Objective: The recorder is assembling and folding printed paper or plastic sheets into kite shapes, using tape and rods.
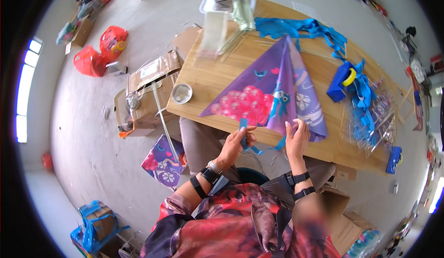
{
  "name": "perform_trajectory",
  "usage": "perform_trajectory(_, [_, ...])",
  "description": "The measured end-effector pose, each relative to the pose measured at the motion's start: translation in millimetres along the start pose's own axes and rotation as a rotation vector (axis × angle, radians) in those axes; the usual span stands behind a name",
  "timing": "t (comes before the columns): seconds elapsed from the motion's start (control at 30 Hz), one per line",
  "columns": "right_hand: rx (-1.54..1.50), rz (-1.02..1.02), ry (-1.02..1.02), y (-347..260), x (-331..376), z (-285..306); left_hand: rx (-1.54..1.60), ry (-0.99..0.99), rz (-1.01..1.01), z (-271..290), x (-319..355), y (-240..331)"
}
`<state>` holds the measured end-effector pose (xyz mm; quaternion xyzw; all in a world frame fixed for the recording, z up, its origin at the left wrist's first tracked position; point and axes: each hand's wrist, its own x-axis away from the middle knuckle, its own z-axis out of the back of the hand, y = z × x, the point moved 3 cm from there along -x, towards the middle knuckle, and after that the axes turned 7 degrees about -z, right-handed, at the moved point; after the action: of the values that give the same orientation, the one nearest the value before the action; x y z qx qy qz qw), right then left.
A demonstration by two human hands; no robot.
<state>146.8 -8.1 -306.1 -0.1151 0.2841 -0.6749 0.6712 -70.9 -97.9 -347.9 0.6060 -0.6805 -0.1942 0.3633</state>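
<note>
Pinching a blue ribbon strip (243,135) in the left hand (236,148), right hand (297,140) is pressing the purple kite (277,91) flat at the desk (203,80) near edge, steadying it.

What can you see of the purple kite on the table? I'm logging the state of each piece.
The purple kite lies flat on the wooden table, a folded triangle with its tip pointing away from the person. It looks like thin printed plastic or fabric, with pink balloon shapes, a blue cartoon figure and white flowers. The right hand presses its near edge; the left hand holds a blue ribbon strip just beside that edge.
</note>
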Motion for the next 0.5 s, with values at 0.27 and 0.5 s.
perform_trajectory(0.27, [-0.409,0.080,-0.750,-118,2,-66,0.462,0.057,0.016,26,19,16])
perform_trajectory(0.5, [-0.576,-0.432,-1.245,-163,3,-98,0.548,0.039,0.012,48,26,16])
